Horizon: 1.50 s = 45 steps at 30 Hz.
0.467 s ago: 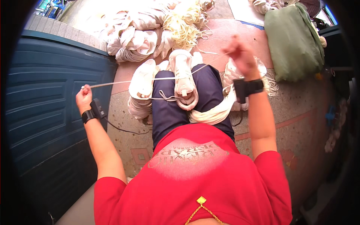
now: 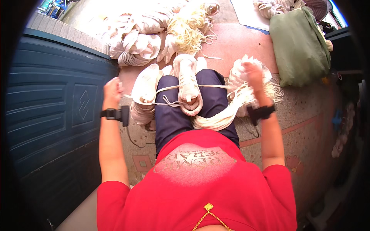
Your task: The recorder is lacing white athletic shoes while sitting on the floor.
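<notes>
Nearest the lower edge, a gold chain (image 2: pixel 208 206) with a pendant lay against the red shirt (image 2: pixel 219 188) of a person seen from above. Past the hem came dark trousers (image 2: pixel 173 117), with a hank of cream cords (image 2: pixel 216 118) draped across the right thigh. Black wrist devices (image 2: pixel 265 112) were strapped on both forearms. Between the thighs rested a pale shoe (image 2: pixel 188 88), its toe pointing away and its opening toward the wearer. One thin lace (image 2: pixel 211 86) ran sideways across it, out over both legs. The left hand (image 2: pixel 113 89), out beyond the left knee, was curled closed around one end of that lace. The right hand (image 2: pixel 254 75) was blurred beside a frayed white bundle (image 2: pixel 236 73), and whether it gripped anything could not be told. A second pale shoe (image 2: pixel 145 81) sat by the left leg, and a blue panelled door (image 2: pixel 42 92) filled the left side. Farther off, a heap of pale shoe parts (image 2: pixel 138 44) adjoined tangled yellowish cord (image 2: pixel 185 30), while a bulging green sack (image 2: pixel 300 50) stood at the right
</notes>
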Tool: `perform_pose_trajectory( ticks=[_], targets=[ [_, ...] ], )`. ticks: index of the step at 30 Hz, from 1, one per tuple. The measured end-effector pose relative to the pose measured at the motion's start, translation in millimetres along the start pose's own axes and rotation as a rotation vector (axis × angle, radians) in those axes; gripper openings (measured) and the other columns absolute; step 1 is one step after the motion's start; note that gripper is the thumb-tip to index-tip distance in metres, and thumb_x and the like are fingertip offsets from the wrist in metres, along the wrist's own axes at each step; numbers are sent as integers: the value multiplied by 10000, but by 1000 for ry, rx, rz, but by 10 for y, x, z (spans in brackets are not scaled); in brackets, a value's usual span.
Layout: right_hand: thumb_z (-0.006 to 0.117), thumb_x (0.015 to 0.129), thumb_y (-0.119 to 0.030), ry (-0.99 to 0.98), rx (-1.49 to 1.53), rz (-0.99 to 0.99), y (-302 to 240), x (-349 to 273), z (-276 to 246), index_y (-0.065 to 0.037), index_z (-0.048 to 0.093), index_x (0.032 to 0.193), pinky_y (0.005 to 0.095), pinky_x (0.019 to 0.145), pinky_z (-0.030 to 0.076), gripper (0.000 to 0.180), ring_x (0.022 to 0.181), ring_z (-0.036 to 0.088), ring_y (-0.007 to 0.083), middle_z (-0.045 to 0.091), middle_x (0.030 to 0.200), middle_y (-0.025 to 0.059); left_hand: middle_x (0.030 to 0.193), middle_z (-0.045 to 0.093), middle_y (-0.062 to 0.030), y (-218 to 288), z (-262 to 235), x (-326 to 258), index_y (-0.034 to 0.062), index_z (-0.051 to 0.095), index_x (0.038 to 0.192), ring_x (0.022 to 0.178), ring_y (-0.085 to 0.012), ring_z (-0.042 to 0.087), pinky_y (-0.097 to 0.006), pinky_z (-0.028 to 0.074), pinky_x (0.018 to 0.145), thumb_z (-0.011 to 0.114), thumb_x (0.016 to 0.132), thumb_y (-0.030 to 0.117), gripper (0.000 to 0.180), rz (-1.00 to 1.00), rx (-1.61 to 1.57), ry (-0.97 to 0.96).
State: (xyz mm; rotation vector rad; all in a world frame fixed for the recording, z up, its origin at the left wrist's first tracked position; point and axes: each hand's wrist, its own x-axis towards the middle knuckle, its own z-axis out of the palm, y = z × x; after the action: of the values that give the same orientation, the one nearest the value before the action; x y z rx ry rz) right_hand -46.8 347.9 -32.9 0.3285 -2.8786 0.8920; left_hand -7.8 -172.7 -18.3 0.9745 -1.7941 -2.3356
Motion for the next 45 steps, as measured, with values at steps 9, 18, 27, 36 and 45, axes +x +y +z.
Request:
perform_pose_trajectory(
  ticks=[9,18,27,36,45],
  targets=[
    [489,813,-217,-424,67,-338,-1309,-504,737,-65,526,922,369,581,479,191,689,589,290,538,1001,126,779,583,-118,-891,1290,-617,-20,532,1000,688,-238,533,-341,430,650,546,773,93,254,594,953,-302],
    [430,839,-184,-341,221,-123,-958,-461,642,-14,514,826,428,612,435,190,713,544,357,497,698,175,819,521,-136,-939,1023,-816,1,554,840,818,-303,479,-383,393,739,561,737,54,117,973,1205,-323],
    [524,748,-126,-489,547,181,-1007,-280,852,24,613,848,341,653,449,201,699,590,315,590,744,223,727,579,-85,-724,921,-469,5,549,779,644,-202,548,-300,429,599,521,795,112,111,397,751,-151],
    [540,689,-106,-314,225,87,-1030,-44,965,6,609,687,379,642,463,131,707,597,318,580,667,206,749,599,-101,-460,873,-395,-11,577,885,646,-185,560,-283,436,590,536,780,100,158,510,890,-280],
    [488,717,-128,-359,-479,-540,-1261,-99,778,-128,600,678,360,622,357,118,681,535,199,561,699,50,737,519,-114,-994,1484,-774,63,550,693,753,-289,491,-383,424,647,506,643,79,68,1112,1418,-369]
  ],
)
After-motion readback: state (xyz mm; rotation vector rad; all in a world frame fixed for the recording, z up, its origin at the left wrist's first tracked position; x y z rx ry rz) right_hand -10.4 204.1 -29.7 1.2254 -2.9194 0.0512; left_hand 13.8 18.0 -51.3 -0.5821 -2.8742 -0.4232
